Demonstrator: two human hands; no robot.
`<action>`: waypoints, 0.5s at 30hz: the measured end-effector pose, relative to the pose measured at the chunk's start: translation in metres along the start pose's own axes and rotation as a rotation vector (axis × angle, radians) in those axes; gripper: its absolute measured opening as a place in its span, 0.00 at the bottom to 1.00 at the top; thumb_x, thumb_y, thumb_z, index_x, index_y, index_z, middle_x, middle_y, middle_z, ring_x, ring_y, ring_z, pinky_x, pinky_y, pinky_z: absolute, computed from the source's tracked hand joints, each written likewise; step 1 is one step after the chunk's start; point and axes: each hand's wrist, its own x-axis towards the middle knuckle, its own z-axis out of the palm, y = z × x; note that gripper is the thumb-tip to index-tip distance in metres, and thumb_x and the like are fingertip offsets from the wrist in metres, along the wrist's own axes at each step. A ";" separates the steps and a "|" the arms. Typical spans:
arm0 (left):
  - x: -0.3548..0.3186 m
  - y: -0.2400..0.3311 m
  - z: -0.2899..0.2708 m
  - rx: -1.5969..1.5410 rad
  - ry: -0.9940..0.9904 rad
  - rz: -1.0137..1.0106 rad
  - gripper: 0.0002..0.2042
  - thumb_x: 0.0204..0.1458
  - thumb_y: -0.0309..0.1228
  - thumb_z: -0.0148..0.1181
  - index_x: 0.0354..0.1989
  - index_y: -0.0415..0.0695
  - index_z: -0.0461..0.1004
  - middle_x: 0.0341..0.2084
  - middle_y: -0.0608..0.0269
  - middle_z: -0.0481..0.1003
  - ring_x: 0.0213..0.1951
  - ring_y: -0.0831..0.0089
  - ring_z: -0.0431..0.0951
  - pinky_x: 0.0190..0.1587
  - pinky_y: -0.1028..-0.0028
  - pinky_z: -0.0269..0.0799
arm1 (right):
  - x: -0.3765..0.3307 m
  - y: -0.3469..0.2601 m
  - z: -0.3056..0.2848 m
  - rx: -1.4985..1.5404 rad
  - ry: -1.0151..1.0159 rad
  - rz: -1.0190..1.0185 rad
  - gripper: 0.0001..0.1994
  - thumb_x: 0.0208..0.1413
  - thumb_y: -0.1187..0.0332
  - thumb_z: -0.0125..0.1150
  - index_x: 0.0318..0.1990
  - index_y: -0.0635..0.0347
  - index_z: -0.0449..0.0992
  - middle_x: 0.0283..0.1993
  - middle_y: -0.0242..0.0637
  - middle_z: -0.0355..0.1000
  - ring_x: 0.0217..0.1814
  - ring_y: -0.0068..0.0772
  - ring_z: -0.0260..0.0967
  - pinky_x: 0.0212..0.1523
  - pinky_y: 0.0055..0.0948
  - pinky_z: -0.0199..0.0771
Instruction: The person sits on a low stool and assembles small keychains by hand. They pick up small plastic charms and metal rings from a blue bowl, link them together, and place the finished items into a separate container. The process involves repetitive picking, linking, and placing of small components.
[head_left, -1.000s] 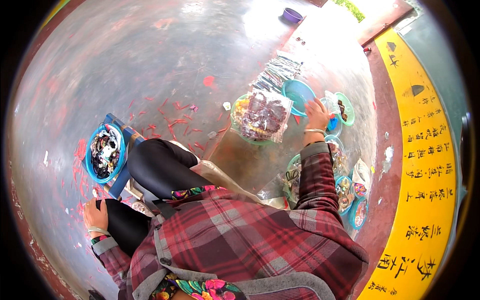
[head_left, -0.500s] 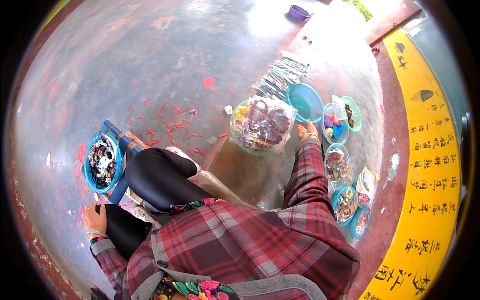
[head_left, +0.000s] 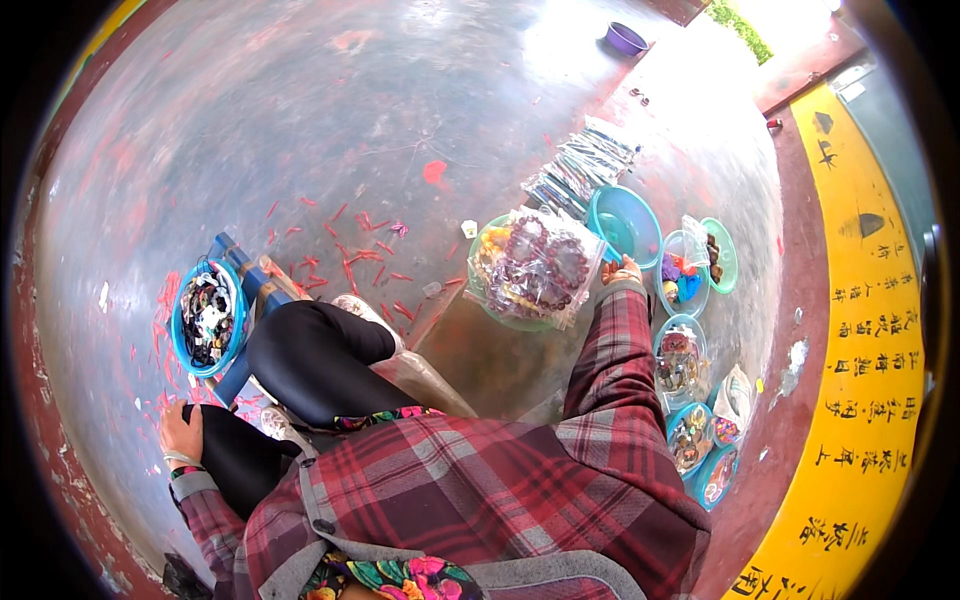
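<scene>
My left hand point(head_left: 181, 436) lies on my bent left leg in black leggings, thumb apart from the fingers, holding nothing. Out in front of me, my right hand point(head_left: 621, 271) has its fingers curled at the near rim of a teal plastic basin point(head_left: 625, 225). The fingertips are partly hidden there, and the grip looks closed on that rim. Just left of this hand stands a green bowl point(head_left: 478, 250) heaped with clear bags of dark red bead bracelets point(head_left: 545, 262). Some yellow pieces show in the bowl too.
Bowls of small goods point(head_left: 682, 367) line my right side, beside the yellow wall band point(head_left: 865, 300). Flat packets point(head_left: 582, 165) lie beyond the teal basin. A blue basket point(head_left: 183, 345) stands on a blue bench at my left. Red scraps point(head_left: 350, 272) litter the floor.
My right hand's fingers, spread palm up before, are now curled at the teal basin's rim. The whole view has shifted slightly. My left hand stays on my leg.
</scene>
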 end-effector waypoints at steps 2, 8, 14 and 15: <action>0.002 0.001 0.003 0.006 0.013 0.013 0.16 0.46 0.39 0.55 0.40 0.41 0.72 0.38 0.51 0.71 0.44 0.55 0.69 0.48 0.61 0.63 | -0.003 -0.009 0.000 0.052 0.031 0.046 0.13 0.50 0.64 0.57 0.41 0.52 0.62 0.37 0.36 0.63 0.35 0.36 0.64 0.30 0.38 0.67; 0.000 0.003 -0.001 0.023 -0.001 -0.017 0.16 0.46 0.40 0.55 0.40 0.42 0.72 0.39 0.50 0.71 0.45 0.55 0.69 0.48 0.61 0.63 | -0.011 -0.021 0.000 0.157 0.102 0.026 0.12 0.52 0.66 0.53 0.43 0.56 0.62 0.42 0.42 0.64 0.37 0.43 0.65 0.28 0.40 0.73; -0.003 0.006 -0.001 0.005 0.010 -0.005 0.17 0.47 0.41 0.54 0.40 0.42 0.72 0.39 0.51 0.71 0.44 0.55 0.69 0.47 0.61 0.63 | -0.002 -0.042 -0.034 0.387 -0.008 0.065 0.12 0.47 0.67 0.55 0.35 0.64 0.64 0.36 0.43 0.66 0.35 0.35 0.66 0.26 0.33 0.79; -0.002 0.008 0.001 -0.011 0.013 0.001 0.17 0.47 0.41 0.53 0.40 0.42 0.72 0.38 0.51 0.71 0.44 0.54 0.69 0.47 0.61 0.63 | 0.002 -0.049 -0.041 0.433 -0.033 0.066 0.12 0.46 0.67 0.56 0.34 0.65 0.65 0.35 0.43 0.67 0.34 0.34 0.66 0.26 0.32 0.79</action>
